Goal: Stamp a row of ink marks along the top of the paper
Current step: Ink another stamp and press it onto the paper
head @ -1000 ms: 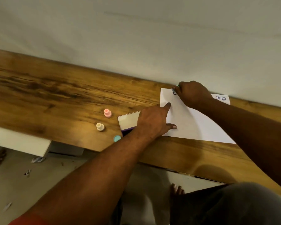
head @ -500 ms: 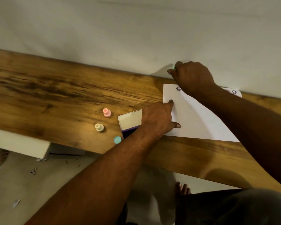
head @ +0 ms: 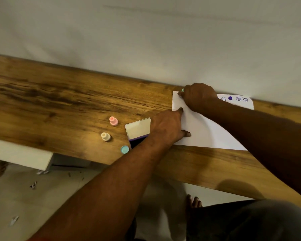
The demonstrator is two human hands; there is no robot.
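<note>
A white sheet of paper [head: 203, 129] lies on the wooden table [head: 63, 108] by the wall. Several purple ink marks [head: 234, 98] run along its top edge at the right. My right hand [head: 199, 97] is closed around a small stamp [head: 182, 90], of which only a pale green tip shows, and presses it down at the paper's top left corner. My left hand [head: 169, 126] rests flat on the paper's left edge, fingers spread, holding the sheet down.
Left of the paper stands an open ink pad box [head: 137, 131] with a purple pad. Near it are a pink stamp [head: 113, 121], a cream stamp [head: 105, 136] and a teal stamp [head: 124, 149]. The table's front edge runs just below them. The wall borders the far edge.
My right hand lifted off the paper toward the wall, then came back down with the stamp at the top left corner. The left hand stayed on the sheet.
</note>
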